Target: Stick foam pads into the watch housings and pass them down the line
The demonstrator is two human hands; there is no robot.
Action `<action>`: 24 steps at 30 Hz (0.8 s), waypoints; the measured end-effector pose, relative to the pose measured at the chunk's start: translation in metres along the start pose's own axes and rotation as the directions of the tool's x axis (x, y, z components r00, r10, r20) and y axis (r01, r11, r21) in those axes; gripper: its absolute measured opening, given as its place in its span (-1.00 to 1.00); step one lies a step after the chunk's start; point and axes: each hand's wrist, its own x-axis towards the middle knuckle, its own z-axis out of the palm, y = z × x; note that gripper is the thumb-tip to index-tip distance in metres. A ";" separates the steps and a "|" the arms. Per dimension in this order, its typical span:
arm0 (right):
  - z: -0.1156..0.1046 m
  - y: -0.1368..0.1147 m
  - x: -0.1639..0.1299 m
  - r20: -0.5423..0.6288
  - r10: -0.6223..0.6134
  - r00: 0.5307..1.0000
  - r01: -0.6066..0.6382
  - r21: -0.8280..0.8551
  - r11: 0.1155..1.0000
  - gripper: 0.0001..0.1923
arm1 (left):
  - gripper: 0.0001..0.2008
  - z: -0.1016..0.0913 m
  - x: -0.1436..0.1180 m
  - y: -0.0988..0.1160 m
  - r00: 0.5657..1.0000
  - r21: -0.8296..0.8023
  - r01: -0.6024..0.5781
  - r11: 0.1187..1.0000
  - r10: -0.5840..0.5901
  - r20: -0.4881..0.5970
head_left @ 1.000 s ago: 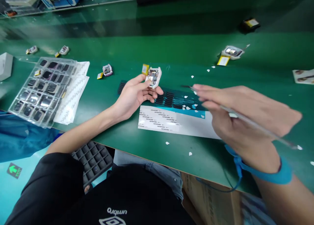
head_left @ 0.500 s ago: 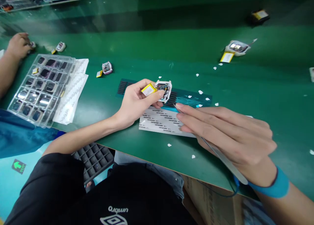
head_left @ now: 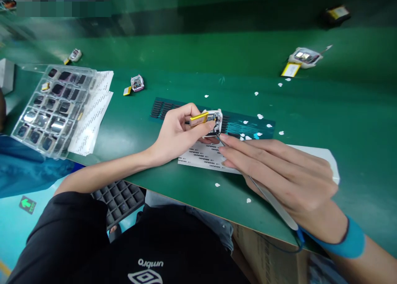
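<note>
**Tweezers brought to the open watch case**

Room is found across the green table beyond the hands; its near edge runs just below the right wrist. A clear parts tray lies well apart to the left, and the white label sheet is spread directly beneath the work. Compared with half a second ago, the tweezers are seen moved up, and the co-worker's hand at the far left is gone. The small watch case, with a yellow battery at its side, is pinched between thumb and fingers of the left hand. The right hand is closed on the tweezers, whose tip is touching the case's lower edge.
</note>
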 end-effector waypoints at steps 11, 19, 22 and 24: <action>0.001 -0.003 0.001 0.030 0.034 0.999 -0.035 0.048 0.998 -0.26 | -0.54 0.001 0.000 -0.004 1.000 0.047 -0.025 0.999 0.026 -0.016; 0.011 -0.001 0.001 -0.070 0.033 0.997 -0.028 0.067 0.997 -0.06 | -0.76 0.004 -0.002 -0.010 0.990 0.100 -0.121 0.988 0.127 -0.058; 0.002 -0.008 0.001 0.006 0.142 0.990 -0.141 0.124 0.982 -0.06 | -0.77 0.003 -0.003 -0.010 0.987 0.126 -0.151 0.981 0.157 -0.042; -0.002 -0.011 0.001 0.013 0.191 0.981 -0.191 0.127 0.973 -0.10 | -0.79 0.003 -0.003 -0.009 0.986 0.127 -0.160 0.979 0.165 -0.024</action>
